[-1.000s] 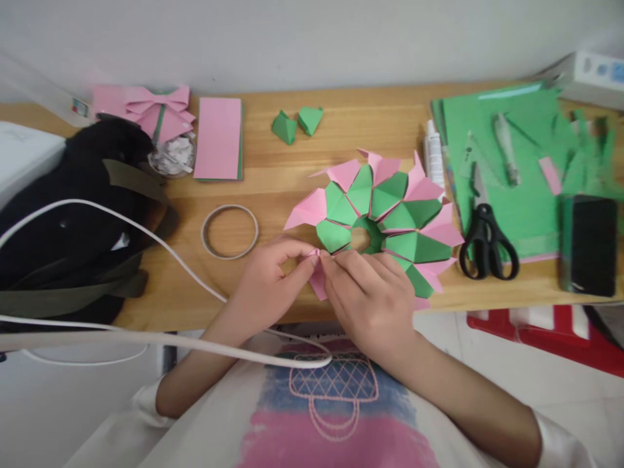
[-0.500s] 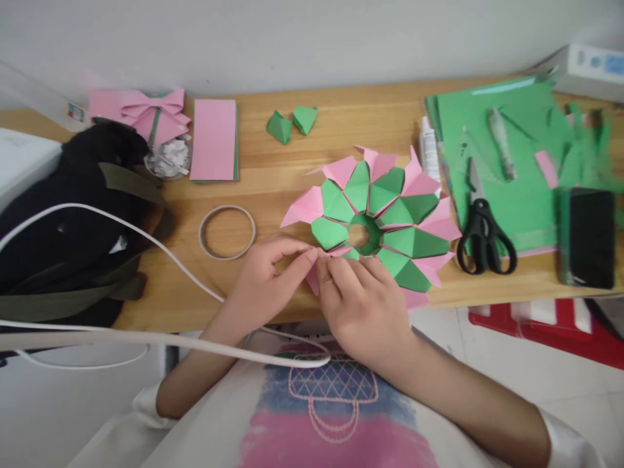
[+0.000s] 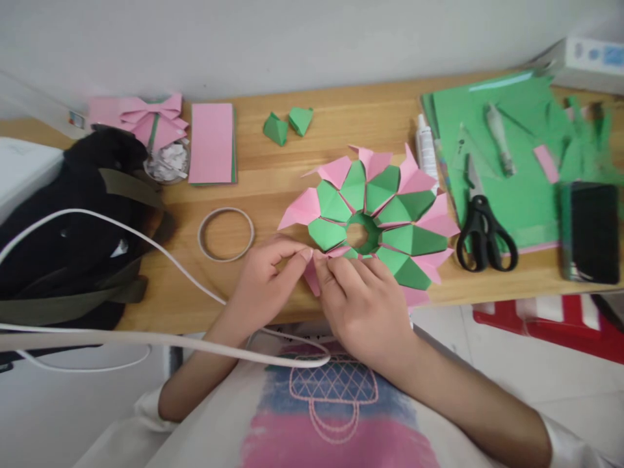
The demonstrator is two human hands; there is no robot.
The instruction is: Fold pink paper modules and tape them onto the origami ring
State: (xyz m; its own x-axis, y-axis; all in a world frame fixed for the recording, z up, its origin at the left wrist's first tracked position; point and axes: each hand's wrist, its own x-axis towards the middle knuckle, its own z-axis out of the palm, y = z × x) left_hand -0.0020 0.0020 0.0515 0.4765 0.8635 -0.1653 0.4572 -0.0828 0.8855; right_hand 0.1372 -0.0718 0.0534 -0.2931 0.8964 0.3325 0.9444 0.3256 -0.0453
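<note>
A ring-shaped paper flower [image 3: 412, 240] of folded green segments with pink tips lies on the wooden table, round a hole in its middle. Along its near left edge my left hand [image 3: 275, 273] pinches a pink petal, thumb against forefinger. My right hand [image 3: 363, 296] is closed on the near side of the same flower, its thumb and forefinger touching the pink paper close to the left fingertips. The hands cover the flower's nearest segments. Two small folded green paper pieces [image 3: 287, 125] sit behind it.
Left of my hands lie a tape roll [image 3: 199, 237], a stack of pink paper [image 3: 211, 143] and a black bag [image 3: 73, 240]. A white cable [image 3: 160, 244] crosses in front. To the right are a glue bottle [image 3: 426, 146], black scissors [image 3: 482, 234], green sheets [image 3: 526, 214] and a phone [image 3: 592, 231].
The view has shifted slightly. My hands stay at the same edge of the paper flower, their fingertips a little farther apart than before.
</note>
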